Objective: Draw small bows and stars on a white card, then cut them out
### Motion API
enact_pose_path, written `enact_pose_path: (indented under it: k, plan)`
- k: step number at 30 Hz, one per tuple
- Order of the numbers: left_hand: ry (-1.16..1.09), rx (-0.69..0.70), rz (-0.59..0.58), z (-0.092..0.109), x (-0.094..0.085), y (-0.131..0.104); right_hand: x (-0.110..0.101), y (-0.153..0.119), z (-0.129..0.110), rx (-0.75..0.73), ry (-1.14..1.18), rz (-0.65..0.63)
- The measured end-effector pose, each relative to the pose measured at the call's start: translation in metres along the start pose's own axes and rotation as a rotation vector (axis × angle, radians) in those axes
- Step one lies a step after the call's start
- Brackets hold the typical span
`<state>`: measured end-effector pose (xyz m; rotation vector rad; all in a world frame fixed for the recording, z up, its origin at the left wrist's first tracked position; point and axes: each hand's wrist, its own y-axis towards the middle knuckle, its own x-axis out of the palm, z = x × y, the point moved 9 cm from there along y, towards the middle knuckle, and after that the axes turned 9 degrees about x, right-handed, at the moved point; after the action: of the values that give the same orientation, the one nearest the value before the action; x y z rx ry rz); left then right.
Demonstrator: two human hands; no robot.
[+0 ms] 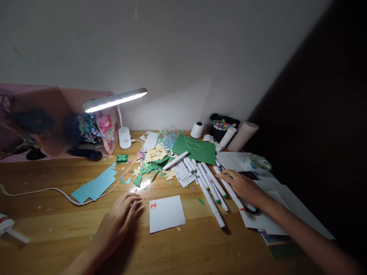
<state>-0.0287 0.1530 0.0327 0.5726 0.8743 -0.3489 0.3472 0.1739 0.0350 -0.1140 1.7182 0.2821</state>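
A small white card (pixel 167 214) with a red-orange drawing in its far left corner lies near the middle of a wooden table (pixel 212 250). The left hand (pixel 117 217), fingers loosely curled, is just to its left, apart from the card. The right hand (pixel 242 186) reaches over the white markers (pixel 212 194) at right, fingers extended; whether it grips one cannot be told. Beyond sit colored paper scraps (pixel 155 158), a green sheet (pixel 195 148) and, far left, a lit lamp (pixel 116 100).
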Motion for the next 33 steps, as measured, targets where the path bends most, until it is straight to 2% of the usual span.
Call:
enact_pose_path:
  k: [2, 4, 8, 11, 15, 17, 20, 22, 25, 28, 33]
  plan:
    - [0.001, -0.017, 0.027, -0.006, -0.001, -0.001, 0.008, 0.003, 0.002, 0.004, -0.032, 0.009]
    - [-0.003, -0.038, 0.046, -0.01, -0.002, -0.004, 0.007, 0.007, -0.007, 0.006, -0.025, 0.039]
    - [-0.057, -0.084, 0.031, -0.015, 0.001, -0.008, -0.009, 0.021, -0.047, -0.07, 0.064, 0.072]
    - [-0.137, -0.107, -0.022, -0.015, 0.006, -0.011, -0.014, 0.045, -0.077, -0.128, 0.082, 0.052]
    - [-0.187, -0.108, -0.07, -0.012, 0.01, -0.012, -0.001, 0.092, -0.101, -0.184, 0.027, 0.0]
    - [-0.193, -0.11, -0.077, -0.011, 0.01, -0.013, 0.009, 0.116, -0.097, -0.115, -0.03, -0.028]
    - [-0.194, -0.112, -0.071, -0.009, 0.009, -0.013, 0.017, 0.141, -0.075, 0.054, -0.076, 0.006]
    - [-0.197, -0.105, -0.071, -0.008, 0.008, -0.012, 0.022, 0.148, -0.057, 0.149, -0.094, 0.005]
    - [-0.2, -0.096, -0.07, -0.007, 0.006, -0.013, 0.027, 0.15, -0.039, 0.202, -0.107, -0.014]
    - [-0.196, -0.092, -0.075, -0.007, 0.007, -0.013, 0.02, 0.149, -0.028, 0.21, -0.108, 0.014]
    - [-0.178, -0.092, -0.083, -0.005, 0.006, -0.01, -0.009, 0.148, -0.009, 0.22, -0.06, 0.147]
